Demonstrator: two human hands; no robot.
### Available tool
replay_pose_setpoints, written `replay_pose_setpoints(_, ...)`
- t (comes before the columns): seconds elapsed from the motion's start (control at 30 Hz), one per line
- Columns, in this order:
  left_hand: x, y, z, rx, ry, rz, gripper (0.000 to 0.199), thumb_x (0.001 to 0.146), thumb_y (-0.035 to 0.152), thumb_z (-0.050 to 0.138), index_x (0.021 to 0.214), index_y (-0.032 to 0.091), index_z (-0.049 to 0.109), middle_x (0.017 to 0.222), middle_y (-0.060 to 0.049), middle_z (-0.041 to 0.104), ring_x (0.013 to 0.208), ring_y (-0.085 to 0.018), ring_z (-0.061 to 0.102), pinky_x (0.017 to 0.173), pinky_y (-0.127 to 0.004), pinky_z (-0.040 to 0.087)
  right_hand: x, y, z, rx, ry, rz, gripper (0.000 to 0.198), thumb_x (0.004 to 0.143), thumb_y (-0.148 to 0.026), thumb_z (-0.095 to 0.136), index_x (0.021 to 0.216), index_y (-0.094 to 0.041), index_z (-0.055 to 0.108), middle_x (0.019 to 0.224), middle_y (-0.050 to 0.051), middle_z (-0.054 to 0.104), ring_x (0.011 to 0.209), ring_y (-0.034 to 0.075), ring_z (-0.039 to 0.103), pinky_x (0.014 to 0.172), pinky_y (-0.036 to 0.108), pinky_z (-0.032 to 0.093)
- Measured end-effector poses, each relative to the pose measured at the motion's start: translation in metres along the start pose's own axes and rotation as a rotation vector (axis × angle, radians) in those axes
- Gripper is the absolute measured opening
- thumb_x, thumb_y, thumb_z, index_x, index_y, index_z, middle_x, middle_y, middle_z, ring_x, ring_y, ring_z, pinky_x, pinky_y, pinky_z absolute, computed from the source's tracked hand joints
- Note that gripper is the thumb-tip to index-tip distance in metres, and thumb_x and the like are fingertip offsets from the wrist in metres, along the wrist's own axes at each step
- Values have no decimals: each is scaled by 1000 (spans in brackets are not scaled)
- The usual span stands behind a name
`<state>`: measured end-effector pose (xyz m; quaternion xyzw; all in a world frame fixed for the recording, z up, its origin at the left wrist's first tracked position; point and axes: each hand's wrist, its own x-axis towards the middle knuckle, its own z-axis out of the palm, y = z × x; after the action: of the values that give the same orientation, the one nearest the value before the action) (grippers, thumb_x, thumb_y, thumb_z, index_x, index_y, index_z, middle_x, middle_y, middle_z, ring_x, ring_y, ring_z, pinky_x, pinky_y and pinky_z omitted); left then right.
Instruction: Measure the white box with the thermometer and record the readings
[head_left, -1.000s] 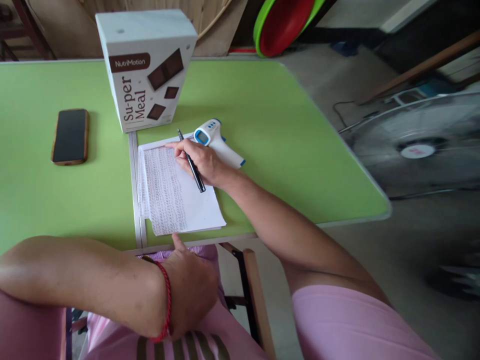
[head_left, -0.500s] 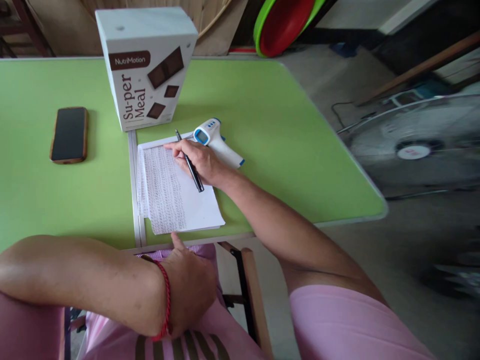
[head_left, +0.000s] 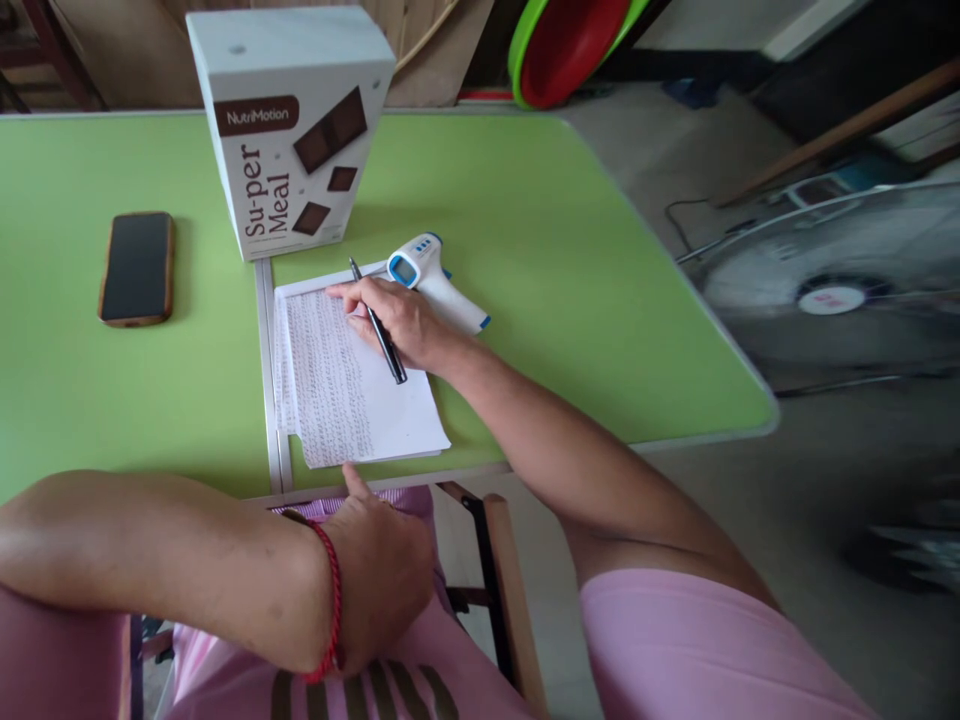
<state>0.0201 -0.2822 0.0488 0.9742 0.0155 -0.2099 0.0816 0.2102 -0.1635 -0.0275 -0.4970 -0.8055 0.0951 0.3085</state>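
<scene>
My right hand [head_left: 397, 315] is closed around a black pen [head_left: 388, 350], whose tip points up and away from me. Its fingers rest on a sheet of paper [head_left: 401, 425] with rows of small handwriting, lying on top of other sheets. Just beyond that hand, a white and blue infrared thermometer [head_left: 450, 305] lies on its side, partly hidden by the hand. My left hand [head_left: 382, 570], a red cord on its wrist, is at the table's near edge. Its index finger stretches to the paper's lower edge; the other fingers are mostly hidden, and no held thing shows.
A white NutriMotion box [head_left: 292, 160] stands upright behind the papers on the green table [head_left: 540, 230]. To the left lies a phone [head_left: 137, 268] in a brown case. Off the table's right side is a fan [head_left: 832, 298]. A green and red basin [head_left: 574, 50] leans behind.
Both hands, the pen and the papers look almost the same. The view has shifted very slightly.
</scene>
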Motion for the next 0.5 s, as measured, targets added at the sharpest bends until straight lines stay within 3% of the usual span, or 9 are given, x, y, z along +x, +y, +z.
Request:
replay_pose_setpoints(0.4,0,-2,-11,51,-139,54,29,81,17,62,109,12,70,81,-13,67,65,-26,64,78,-58,54,0,2,2,-29,2,2,24,85,-14,45,105,-26,51,105,3,69,91,20,65,84,39,55)
replay_pose_setpoints(0.5,-1,-1,-8,54,-88,20,28,80,17,64,107,12,70,77,-13,66,64,-25,63,78,-57,54,0,2,2,-28,0,0,27,85,-12,46,107,-26,50,102,3,69,91,19,65,84,39,55)
